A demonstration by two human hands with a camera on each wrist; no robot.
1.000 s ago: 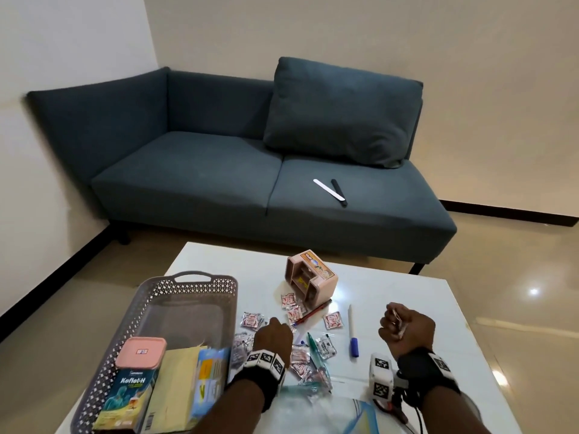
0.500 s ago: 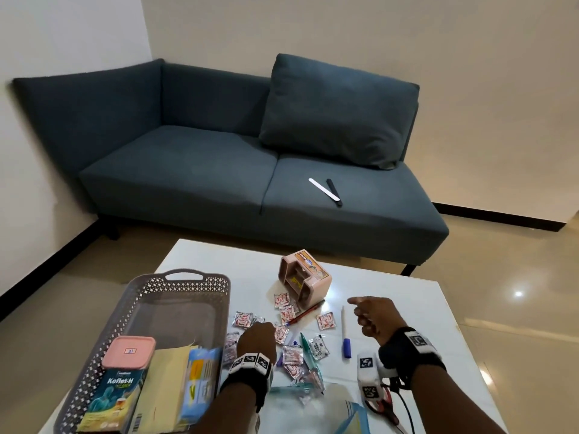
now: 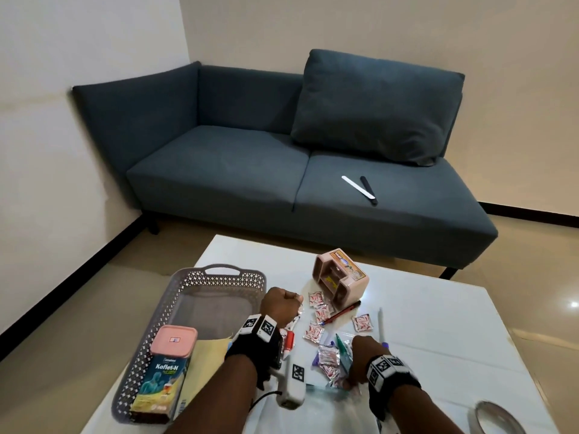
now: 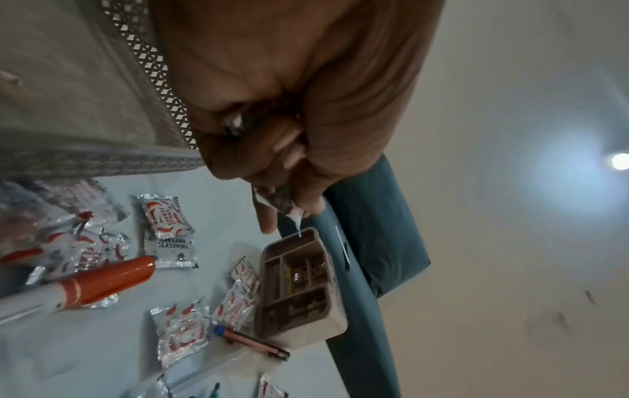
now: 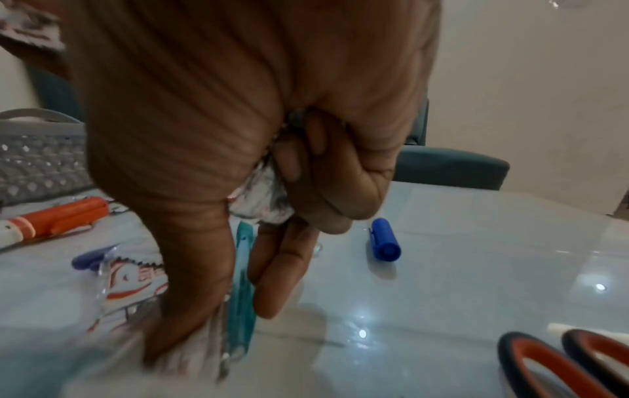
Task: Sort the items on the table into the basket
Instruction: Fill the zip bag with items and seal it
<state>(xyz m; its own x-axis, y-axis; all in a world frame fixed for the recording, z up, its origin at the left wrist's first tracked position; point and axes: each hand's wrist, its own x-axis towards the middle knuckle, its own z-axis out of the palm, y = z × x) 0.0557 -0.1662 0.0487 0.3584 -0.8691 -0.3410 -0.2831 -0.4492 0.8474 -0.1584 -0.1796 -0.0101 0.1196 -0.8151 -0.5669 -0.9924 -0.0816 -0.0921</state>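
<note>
Head view: left hand [image 3: 279, 303] fisted around seasoning sachets [image 4: 277, 200] beside basket [image 3: 188, 278]. Right hand [image 3: 363, 349] clutches crumpled sachets [image 5: 262, 199] against table [image 3: 438, 324].

The left hand [image 4: 299, 107] is clutching crumpled sachets [image 4: 289, 207] in its curled fingers [image 4: 265, 218] above the worktop [image 4: 102, 350], where chilli sachets [image 4: 166, 218], an orange-capped marker [image 4: 105, 282] and a pink organiser [image 4: 299, 285] are lying beside the basket [image 4: 149, 64].

Glossy table [image 3: 438, 324] — foil sachets [image 3: 313, 332]
</note>
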